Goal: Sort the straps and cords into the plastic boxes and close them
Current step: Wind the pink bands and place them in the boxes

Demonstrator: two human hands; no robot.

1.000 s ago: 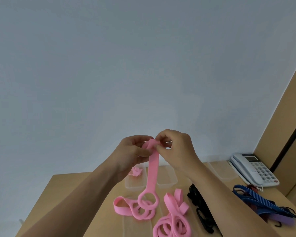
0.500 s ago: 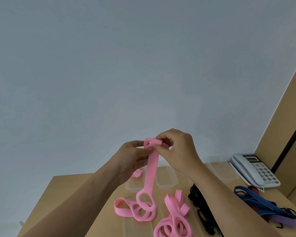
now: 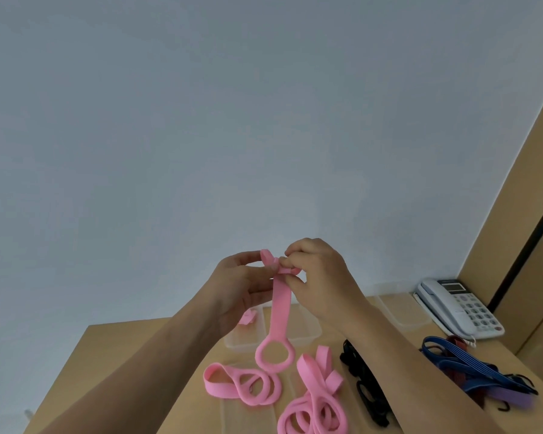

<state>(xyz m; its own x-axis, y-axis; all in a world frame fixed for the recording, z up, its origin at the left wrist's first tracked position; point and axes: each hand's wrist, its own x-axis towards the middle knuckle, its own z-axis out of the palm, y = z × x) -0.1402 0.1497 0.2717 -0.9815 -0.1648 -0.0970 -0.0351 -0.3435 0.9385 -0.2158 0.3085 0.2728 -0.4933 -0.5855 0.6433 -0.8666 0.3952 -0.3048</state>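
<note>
Pink and rubbery, the strap you are working on hangs from both hands above the surface, its flat band dropping straight to a thick ring at the lower end, which dangles just over the open plastic boxes.

From the head camera, the only view: your left hand pinches the top of the band between thumb and fingers, and your right hand has its fingertips curled tight on the small fold at the very top, so both hands grip the same end, touching. The band bends and rolls freely, so judge it as light, soft and springy; a loose roll will likely uncoil once released. Keep the pinch on the rolled core, not on the hanging tail, and let the ring end come up last. The surface finish looks matte, so it should not slip much.

Below, more pink straps lie in two tangled heaps on the surface, black straps just beside them, and blue cords with hooks farther right, near a telephone. One small pink roll already sits in the left box. Take the heaps by a ring, since loops may snag each other.
</note>
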